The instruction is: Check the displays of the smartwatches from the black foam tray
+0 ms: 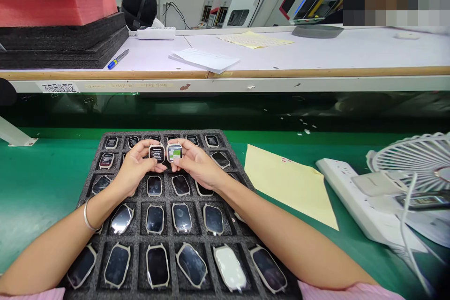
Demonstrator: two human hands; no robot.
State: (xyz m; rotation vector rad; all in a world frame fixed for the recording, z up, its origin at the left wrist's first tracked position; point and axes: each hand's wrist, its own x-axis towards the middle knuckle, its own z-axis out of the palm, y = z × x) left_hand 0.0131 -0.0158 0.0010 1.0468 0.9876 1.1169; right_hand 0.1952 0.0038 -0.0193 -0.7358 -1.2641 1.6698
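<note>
A black foam tray [105, 137] lies on the green mat in front of me, its pockets filled with several small watch bodies. My left hand [135, 166] is closed on one watch body [156, 153] whose dark screen shows text. My right hand [197, 164] is closed on a second watch body [174, 152] with a lit white and green screen. Both hands hold their pieces side by side just above the tray's far rows. A bracelet [87, 218] circles my left wrist.
A yellow sheet [284, 183] lies right of the tray. Further right are a white power strip [351, 197] and a white fan [415, 157]. A shelf [225, 75] behind carries stacked foam [59, 23], a pen [117, 59], papers [206, 60]; a person's head [138, 4] shows beyond.
</note>
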